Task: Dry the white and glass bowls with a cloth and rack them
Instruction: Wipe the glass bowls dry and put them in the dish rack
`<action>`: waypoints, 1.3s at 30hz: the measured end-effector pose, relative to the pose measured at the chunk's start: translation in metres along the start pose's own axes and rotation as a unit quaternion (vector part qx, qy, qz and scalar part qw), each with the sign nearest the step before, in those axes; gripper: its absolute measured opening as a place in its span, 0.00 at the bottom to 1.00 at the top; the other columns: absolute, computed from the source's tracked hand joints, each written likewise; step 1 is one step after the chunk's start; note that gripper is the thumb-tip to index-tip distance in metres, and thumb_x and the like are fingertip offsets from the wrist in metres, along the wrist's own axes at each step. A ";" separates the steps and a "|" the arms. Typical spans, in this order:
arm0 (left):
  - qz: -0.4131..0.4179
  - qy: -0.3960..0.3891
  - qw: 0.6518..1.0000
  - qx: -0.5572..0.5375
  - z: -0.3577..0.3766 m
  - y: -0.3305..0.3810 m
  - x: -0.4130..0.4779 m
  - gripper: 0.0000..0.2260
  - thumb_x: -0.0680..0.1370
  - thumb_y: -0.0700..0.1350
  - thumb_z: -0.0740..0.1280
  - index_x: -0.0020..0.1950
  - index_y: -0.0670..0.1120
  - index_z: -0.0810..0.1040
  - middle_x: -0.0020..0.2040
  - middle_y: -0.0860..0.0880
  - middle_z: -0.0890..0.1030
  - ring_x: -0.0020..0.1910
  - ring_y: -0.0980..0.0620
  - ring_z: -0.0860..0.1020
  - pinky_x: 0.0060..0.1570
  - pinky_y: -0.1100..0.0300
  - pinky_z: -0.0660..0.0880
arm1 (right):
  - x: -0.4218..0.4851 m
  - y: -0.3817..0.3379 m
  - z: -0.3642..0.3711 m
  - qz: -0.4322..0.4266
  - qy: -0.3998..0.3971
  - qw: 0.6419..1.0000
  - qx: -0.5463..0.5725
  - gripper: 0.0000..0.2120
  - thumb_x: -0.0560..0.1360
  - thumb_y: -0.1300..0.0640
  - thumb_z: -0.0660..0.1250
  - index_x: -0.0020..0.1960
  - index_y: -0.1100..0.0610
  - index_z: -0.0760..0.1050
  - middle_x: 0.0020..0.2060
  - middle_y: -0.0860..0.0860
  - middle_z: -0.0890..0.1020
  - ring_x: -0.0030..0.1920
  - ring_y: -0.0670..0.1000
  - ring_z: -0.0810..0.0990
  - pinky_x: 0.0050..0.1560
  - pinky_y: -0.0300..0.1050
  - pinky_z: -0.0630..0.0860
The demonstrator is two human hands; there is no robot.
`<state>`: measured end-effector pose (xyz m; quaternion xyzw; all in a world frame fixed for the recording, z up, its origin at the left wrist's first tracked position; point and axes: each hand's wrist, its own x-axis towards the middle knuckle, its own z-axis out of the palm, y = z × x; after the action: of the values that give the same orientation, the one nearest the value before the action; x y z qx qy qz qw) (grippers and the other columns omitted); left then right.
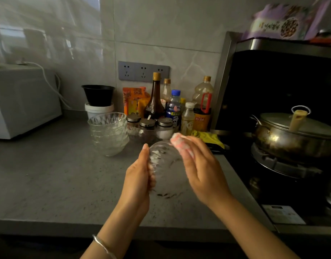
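Nearest to me, the left hand (140, 176) grasps the glass bowl (166, 165) by its left wall. The thumb lies outside, and the fingers are curled on the other side, as I see them through the glass. The bowl is in the air, tilted, above the front part of the grey counter (48, 174). The right hand (200, 169) holds a pink-and-white cloth (176, 139) bunched under its bent fingers and presses it at the far rim of the bowl.

I think the danger is a slip. Only one hand really carries the bowl, and the glass is probably wet. If the cloth hand pushes too strongly, the bowl can turn out of the grip and fall on the stone.

A little behind stands a stack of glass bowls (108, 133), near enough that a wide movement could knock it. Beside it is a clear dish with spice jars (149, 126), then many bottles (155, 98) against the wall. A yellow rag (209, 137) lies near the stove (284, 165), where a steel pot (291, 135) with a lid sits. At the far left there is a white appliance (20, 101) and a black bowl (98, 94) on a white tub.

I see no rack and no white bowl, so I cannot tell where this bowl should go.
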<state>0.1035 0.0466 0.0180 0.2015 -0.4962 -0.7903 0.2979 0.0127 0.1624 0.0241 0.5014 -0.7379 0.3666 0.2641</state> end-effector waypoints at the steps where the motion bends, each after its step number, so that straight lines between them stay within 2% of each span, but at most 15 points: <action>1: 0.005 0.009 1.000 0.004 -0.004 0.000 0.001 0.13 0.78 0.57 0.62 0.39 0.50 0.70 0.24 0.55 0.65 0.21 0.59 0.62 0.23 0.66 0.62 | -0.007 0.008 -0.004 0.007 0.001 1.000 -0.002 0.21 0.83 0.49 0.47 0.71 0.51 0.67 0.65 0.47 0.72 0.66 0.42 0.70 0.65 0.32 0.66; 6: 0.029 0.070 0.997 0.013 -0.025 0.004 0.010 0.14 0.78 0.57 0.62 0.37 0.50 0.70 0.24 0.56 0.65 0.23 0.59 0.63 0.30 0.62 0.61 | -0.065 0.051 -0.019 0.057 -0.083 0.986 -0.129 0.21 0.82 0.45 0.43 0.72 0.43 0.63 0.71 0.46 0.66 0.73 0.42 0.60 0.70 0.37 0.60; 9: 0.039 0.084 0.995 0.023 -0.027 0.000 0.010 0.15 0.78 0.58 0.63 0.36 0.51 0.69 0.23 0.57 0.65 0.23 0.59 0.63 0.29 0.62 0.61 | -0.091 0.066 -0.020 0.176 -0.193 0.959 -0.110 0.20 0.80 0.37 0.38 0.68 0.32 0.57 0.74 0.41 0.60 0.73 0.37 0.53 0.70 0.34 0.52; 12: 0.031 0.084 0.996 0.026 -0.021 -0.007 0.007 0.15 0.77 0.59 0.64 0.39 0.50 0.71 0.23 0.56 0.64 0.24 0.58 0.62 0.30 0.61 0.61 | -0.106 0.076 -0.023 0.257 -0.320 0.905 -0.112 0.23 0.78 0.35 0.48 0.72 0.32 0.55 0.76 0.39 0.49 0.76 0.42 0.46 0.74 0.42 0.49; 14: 0.030 0.066 0.997 0.033 -0.014 -0.011 0.004 0.15 0.76 0.60 0.65 0.43 0.48 0.72 0.24 0.56 0.63 0.23 0.59 0.61 0.30 0.61 0.61 | -0.106 0.078 -0.029 0.264 -0.324 0.903 -0.098 0.32 0.71 0.28 0.51 0.74 0.34 0.53 0.76 0.36 0.46 0.76 0.44 0.45 0.75 0.49 0.50; 16: 0.028 0.044 0.998 0.040 -0.004 -0.015 -0.001 0.16 0.75 0.60 0.66 0.41 0.48 0.72 0.24 0.56 0.62 0.23 0.59 0.61 0.29 0.62 0.60 | -0.098 0.071 -0.045 0.299 -0.252 0.921 -0.001 0.38 0.63 0.20 0.49 0.70 0.31 0.55 0.74 0.34 0.49 0.75 0.42 0.49 0.74 0.50 0.56; 19: 0.030 -0.031 0.997 0.059 0.018 -0.021 -0.012 0.16 0.70 0.60 0.69 0.37 0.48 0.73 0.24 0.55 0.63 0.22 0.59 0.61 0.23 0.66 0.60 | -0.087 0.060 -0.072 0.308 -0.147 0.929 0.143 0.25 0.69 0.31 0.57 0.65 0.29 0.60 0.72 0.33 0.57 0.73 0.35 0.54 0.71 0.40 0.56; 21: 0.030 -0.103 0.993 0.053 0.036 -0.028 -0.021 0.16 0.69 0.58 0.70 0.36 0.46 0.72 0.23 0.55 0.67 0.21 0.59 0.64 0.21 0.68 0.62 | -0.083 0.052 -0.094 0.300 -0.122 0.921 0.215 0.21 0.72 0.33 0.61 0.64 0.29 0.64 0.71 0.32 0.63 0.71 0.33 0.58 0.69 0.37 0.59; 24: 0.027 -0.213 0.974 0.071 0.064 -0.047 -0.034 0.25 0.63 0.61 0.75 0.43 0.42 0.74 0.32 0.43 0.73 0.29 0.49 0.73 0.31 0.62 0.70 | -0.084 0.046 -0.128 0.289 -0.111 0.907 0.286 0.22 0.73 0.36 0.65 0.66 0.38 0.68 0.67 0.36 0.71 0.67 0.33 0.67 0.64 0.31 0.68; 26: 0.026 -0.279 0.957 0.075 0.082 -0.062 -0.047 0.29 0.60 0.63 0.76 0.39 0.38 0.72 0.37 0.41 0.71 0.35 0.45 0.68 0.37 0.55 0.66 | -0.092 0.048 -0.154 0.282 -0.131 0.904 0.294 0.25 0.71 0.35 0.64 0.66 0.43 0.72 0.64 0.40 0.76 0.65 0.39 0.72 0.63 0.37 0.72; 28: 0.017 -0.345 0.935 0.085 0.100 -0.079 -0.062 0.27 0.61 0.60 0.75 0.31 0.39 0.66 0.31 0.44 0.66 0.31 0.48 0.64 0.33 0.59 0.64 | -0.108 0.052 -0.182 0.294 -0.193 0.875 0.334 0.26 0.68 0.32 0.66 0.61 0.43 0.77 0.60 0.45 0.80 0.62 0.44 0.77 0.58 0.40 0.75; 30: 0.010 -0.415 0.904 0.096 0.119 -0.097 -0.078 0.23 0.63 0.57 0.75 0.27 0.48 0.62 0.26 0.50 0.62 0.26 0.57 0.62 0.29 0.67 0.61 | -0.132 0.059 -0.207 0.332 -0.274 0.811 0.396 0.21 0.71 0.40 0.68 0.61 0.46 0.78 0.57 0.50 0.82 0.59 0.49 0.79 0.55 0.40 0.76; 32: -0.004 -0.476 0.873 0.103 0.137 -0.118 -0.091 0.24 0.66 0.54 0.77 0.28 0.50 0.61 0.26 0.52 0.61 0.26 0.58 0.60 0.28 0.67 0.58 | -0.158 0.070 -0.225 0.368 -0.327 0.770 0.407 0.17 0.73 0.50 0.69 0.61 0.54 0.77 0.55 0.55 0.83 0.57 0.54 0.81 0.56 0.45 0.77; 36: -0.033 -0.535 0.835 0.128 0.170 -0.166 -0.110 0.21 0.69 0.51 0.74 0.29 0.46 0.63 0.26 0.53 0.65 0.26 0.59 0.64 0.29 0.70 0.63 | -0.208 0.093 -0.254 0.437 -0.323 0.746 0.386 0.14 0.71 0.53 0.73 0.55 0.54 0.80 0.51 0.59 0.84 0.49 0.55 0.84 0.52 0.45 0.78; 39: 0.003 -0.571 0.804 0.170 0.188 -0.205 -0.114 0.11 0.74 0.51 0.69 0.39 0.44 0.75 0.36 0.51 0.76 0.35 0.58 0.75 0.38 0.68 0.72 | -0.245 0.109 -0.266 0.474 -0.283 0.750 0.364 0.09 0.73 0.57 0.70 0.53 0.55 0.80 0.50 0.59 0.84 0.48 0.55 0.84 0.51 0.42 0.78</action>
<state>0.0173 0.3158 -0.0851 -0.2400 -0.7032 -0.6650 -0.0757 0.0046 0.5355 -0.0335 0.2266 -0.7322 0.5268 -0.3675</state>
